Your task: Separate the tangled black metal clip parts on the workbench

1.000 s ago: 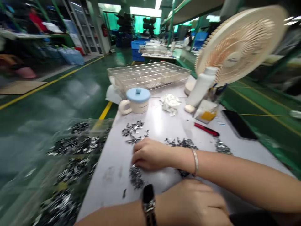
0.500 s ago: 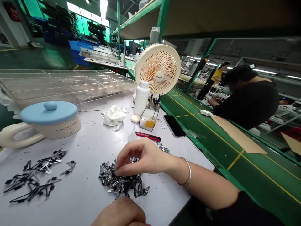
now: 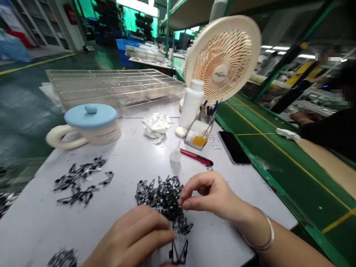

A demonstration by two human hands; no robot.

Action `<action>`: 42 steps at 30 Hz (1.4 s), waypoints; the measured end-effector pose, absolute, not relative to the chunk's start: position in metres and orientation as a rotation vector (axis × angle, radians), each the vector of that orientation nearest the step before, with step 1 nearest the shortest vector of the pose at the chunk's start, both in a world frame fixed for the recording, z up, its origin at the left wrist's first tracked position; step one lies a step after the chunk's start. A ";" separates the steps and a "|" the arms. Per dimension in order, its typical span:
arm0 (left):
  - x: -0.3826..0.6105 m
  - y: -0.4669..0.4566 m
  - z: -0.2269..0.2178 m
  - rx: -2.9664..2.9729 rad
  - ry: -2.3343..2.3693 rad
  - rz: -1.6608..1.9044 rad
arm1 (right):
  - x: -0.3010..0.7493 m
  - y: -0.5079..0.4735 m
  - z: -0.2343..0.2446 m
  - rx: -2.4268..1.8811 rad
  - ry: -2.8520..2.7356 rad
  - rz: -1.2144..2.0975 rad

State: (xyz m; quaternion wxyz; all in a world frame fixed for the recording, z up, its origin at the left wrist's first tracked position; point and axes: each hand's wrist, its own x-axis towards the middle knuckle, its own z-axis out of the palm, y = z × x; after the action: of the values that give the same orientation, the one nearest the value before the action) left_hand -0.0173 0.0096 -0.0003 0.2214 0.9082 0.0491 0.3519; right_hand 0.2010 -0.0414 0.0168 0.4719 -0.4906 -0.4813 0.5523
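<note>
In the head view, my left hand (image 3: 133, 237) comes in from the bottom, fingers bent towards the thumb, which is mostly cut off by the lower edge. A black angular clip-like part (image 3: 179, 254) stands out from its fingertips and appears gripped there. My right hand (image 3: 214, 196), with a bangle at the wrist, pinches thumb and forefinger together at the right side of a pile of similar black and silver parts (image 3: 160, 196). Whatever lies in that pinch is too small to make out. A looser group of these parts (image 3: 79, 181) lies to the left.
Further back are a lidded mug (image 3: 102, 135), crumpled tissue (image 3: 157, 128), a small dropper bottle (image 3: 175, 155), a red utility knife (image 3: 197, 157), a white bottle (image 3: 191, 105), a tool holder (image 3: 198, 139), a phone (image 3: 233, 147) and a fan (image 3: 222, 55). Another person works at right.
The camera has turned left, shifting the scene rightward. My left hand has come further into view with a black part at its fingers. My right hand has moved from above the pile to its right side.
</note>
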 end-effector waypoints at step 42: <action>-0.018 0.006 0.003 2.470 0.596 1.018 | 0.177 -0.060 -0.003 -1.547 -1.478 1.066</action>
State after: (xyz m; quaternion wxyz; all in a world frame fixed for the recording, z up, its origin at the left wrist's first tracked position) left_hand -0.0183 0.0059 0.0027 0.2008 0.8840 0.2135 0.3643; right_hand 0.1772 -0.0599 -0.0027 0.3670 -0.6019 -0.5751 0.4151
